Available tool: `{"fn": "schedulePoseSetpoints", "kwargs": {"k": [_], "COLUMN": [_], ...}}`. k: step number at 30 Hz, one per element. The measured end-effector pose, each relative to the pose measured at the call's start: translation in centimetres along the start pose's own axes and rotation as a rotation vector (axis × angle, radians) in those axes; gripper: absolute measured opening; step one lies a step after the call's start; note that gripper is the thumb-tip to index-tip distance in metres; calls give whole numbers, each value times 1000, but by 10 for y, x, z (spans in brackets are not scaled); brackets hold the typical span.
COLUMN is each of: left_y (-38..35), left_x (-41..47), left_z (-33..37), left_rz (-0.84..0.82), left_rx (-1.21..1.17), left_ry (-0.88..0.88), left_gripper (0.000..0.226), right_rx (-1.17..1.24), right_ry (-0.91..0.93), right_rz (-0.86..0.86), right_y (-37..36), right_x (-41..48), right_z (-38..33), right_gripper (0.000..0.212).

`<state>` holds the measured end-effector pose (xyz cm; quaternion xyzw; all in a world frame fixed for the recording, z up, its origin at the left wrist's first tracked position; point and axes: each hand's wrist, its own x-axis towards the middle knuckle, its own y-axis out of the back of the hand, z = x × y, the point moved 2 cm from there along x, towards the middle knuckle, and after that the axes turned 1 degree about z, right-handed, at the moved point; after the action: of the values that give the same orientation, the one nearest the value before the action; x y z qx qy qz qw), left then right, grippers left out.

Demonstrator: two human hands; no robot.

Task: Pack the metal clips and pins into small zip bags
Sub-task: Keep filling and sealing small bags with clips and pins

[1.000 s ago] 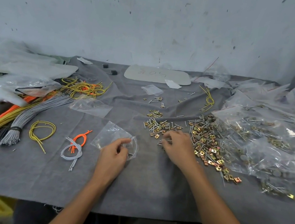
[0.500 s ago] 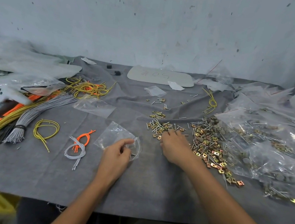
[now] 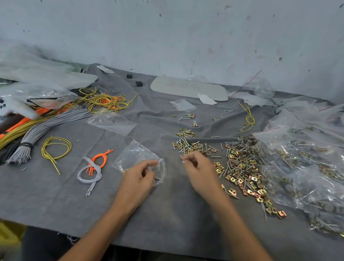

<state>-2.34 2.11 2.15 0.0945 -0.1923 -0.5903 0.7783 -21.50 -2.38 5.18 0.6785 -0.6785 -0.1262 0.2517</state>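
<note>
My left hand [image 3: 138, 179] pinches the open mouth of a small clear zip bag [image 3: 136, 156] lying on the grey cloth. My right hand [image 3: 200, 169] hovers just right of the bag's mouth, its fingers curled and pinched together near the tips; what they pinch is too small to make out. A small heap of metal clips and pins [image 3: 188, 146] lies just behind that hand. A bigger scatter of brass-coloured clips and pins [image 3: 245, 171] spreads to its right.
Filled clear bags [image 3: 312, 165] pile up at the right. An empty zip bag [image 3: 112, 121], a yellow cord loop [image 3: 56, 148], a grey-and-orange cord bundle [image 3: 94, 166] and grey cord bunches [image 3: 44, 128] lie left. A white plate [image 3: 189, 88] sits at the back.
My right hand has lifted off the small heap of clips and pins and moved left toward the bag's mouth. My left hand still holds the bag open.
</note>
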Motion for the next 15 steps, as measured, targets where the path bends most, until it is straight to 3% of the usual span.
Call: {"fn": "schedulePoseSetpoints", "kwargs": {"k": [5, 11, 15], "left_y": [2, 1, 1], "left_x": [-2, -2, -1], "left_z": [0, 2, 1], "left_rz": [-1, 3, 0], "left_rx": [20, -4, -2], "left_ry": [-9, 4, -15], "left_gripper": [39, 38, 37], "right_rx": [453, 140, -105], "right_ry": [-107, 91, 272], "right_rz": [-89, -135, -20], "right_y": [-40, -57, -61], "right_x": [-29, -29, -34], "right_z": [-9, -10, -7], "right_gripper": [21, 10, 15]}}
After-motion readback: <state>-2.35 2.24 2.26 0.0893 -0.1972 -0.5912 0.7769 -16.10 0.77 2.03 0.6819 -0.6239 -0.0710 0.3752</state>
